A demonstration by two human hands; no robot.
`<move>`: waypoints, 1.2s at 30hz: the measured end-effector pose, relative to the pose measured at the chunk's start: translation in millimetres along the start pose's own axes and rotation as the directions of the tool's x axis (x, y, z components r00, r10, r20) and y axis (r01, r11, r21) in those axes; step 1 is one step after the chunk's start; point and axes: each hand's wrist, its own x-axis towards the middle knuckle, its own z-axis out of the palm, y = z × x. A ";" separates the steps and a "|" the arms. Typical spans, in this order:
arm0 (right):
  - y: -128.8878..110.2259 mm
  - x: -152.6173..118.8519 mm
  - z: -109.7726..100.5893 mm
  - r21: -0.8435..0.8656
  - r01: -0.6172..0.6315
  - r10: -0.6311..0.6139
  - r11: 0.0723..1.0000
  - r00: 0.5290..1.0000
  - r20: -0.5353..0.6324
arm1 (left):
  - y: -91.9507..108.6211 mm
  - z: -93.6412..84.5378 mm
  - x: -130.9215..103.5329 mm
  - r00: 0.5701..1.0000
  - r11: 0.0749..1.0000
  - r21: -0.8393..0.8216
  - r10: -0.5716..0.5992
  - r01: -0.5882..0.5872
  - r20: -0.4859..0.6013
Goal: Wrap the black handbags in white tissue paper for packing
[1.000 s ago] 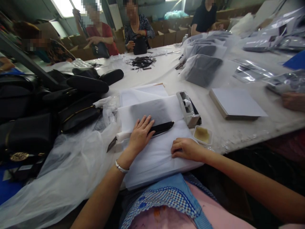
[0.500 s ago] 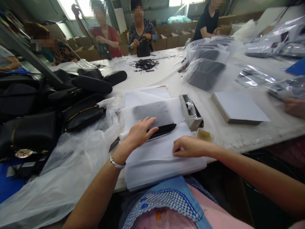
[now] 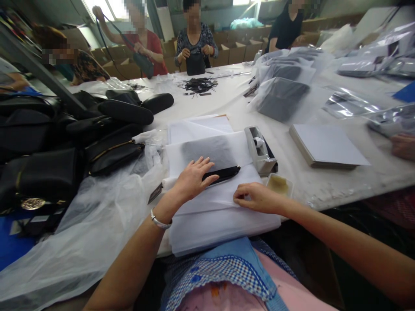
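Observation:
A black bag point(image 3: 223, 173) lies on white tissue paper point(image 3: 207, 196), its upper part showing grey through a layer of the paper. My left hand point(image 3: 193, 178) rests flat across the bag and paper, fingers stretched out. To the right, my right hand point(image 3: 254, 198) is closed in a pinch at the paper's near edge; its fingertips appear to hold the sheet, though the contact is partly hidden. A dark tag point(image 3: 155, 193) sticks out left of the bag. More tissue sheets point(image 3: 223, 231) are stacked at the table's front edge.
A tape dispenser point(image 3: 261, 151) and a small tub with a yellowish pad point(image 3: 278, 185) stand to the right. Beyond are a stack of white boards point(image 3: 330, 144) and wrapped bags point(image 3: 282, 97). Black bags point(image 3: 42, 177) crowd the left. Co-workers point(image 3: 194, 43) sit across the table.
My right hand has shifted slightly left and up, its fingers a little less curled. My left hand stays flat on the bag. Across the table, co-workers' hands have moved on their bags.

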 end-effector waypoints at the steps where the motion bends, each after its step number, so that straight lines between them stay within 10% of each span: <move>1: 0.2 -0.9 1.8 0.002 -0.001 0.002 1.000 0.999 -0.042 | 1.2 -0.8 -1.5 1.000 1.000 -0.012 0.006 -0.006 0.015; 11: 3.8 9.7 -2.4 0.009 0.001 0.001 1.000 0.978 -0.210 | -2.5 -8.1 -7.6 0.982 0.994 -0.057 0.098 -0.090 0.163; 27: -17.0 28.2 7.6 -0.276 -0.115 0.032 0.954 0.957 -0.290 | -3.4 4.1 -6.5 0.996 0.999 0.021 0.038 -0.040 0.081; 36: -35.9 12.6 -10.0 -0.545 0.092 -0.248 0.834 0.943 -0.221 | -2.1 -16.5 -4.5 0.980 0.991 -0.133 0.016 0.011 0.199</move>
